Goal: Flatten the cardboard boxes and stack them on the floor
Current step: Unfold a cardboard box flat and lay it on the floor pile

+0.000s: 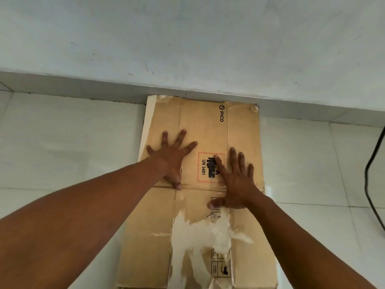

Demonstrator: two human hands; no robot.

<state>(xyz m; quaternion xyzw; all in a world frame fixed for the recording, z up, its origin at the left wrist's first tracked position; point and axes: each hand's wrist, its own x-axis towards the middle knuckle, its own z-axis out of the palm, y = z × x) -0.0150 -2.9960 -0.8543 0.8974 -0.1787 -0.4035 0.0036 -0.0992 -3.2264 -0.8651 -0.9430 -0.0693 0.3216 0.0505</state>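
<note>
A flattened brown cardboard box (204, 130) lies on the white tiled floor, its far edge against the wall. It carries a PICO logo and a red-bordered UN 3481 label. A paler cardboard edge (146, 122) shows beneath it along the left side. My left hand (171, 158) rests palm down on the box, fingers spread, left of the label. My right hand (236, 180) lies flat with spread fingers over the label's right part and a taped crease. Torn, whitish patches of tape mark the near part of the box (200, 236).
A pale wall with a grey skirting (83, 88) runs across the far side. A black cable (373, 184) hangs down to the floor at the right edge. White floor tiles (62, 153) spread to both sides of the cardboard.
</note>
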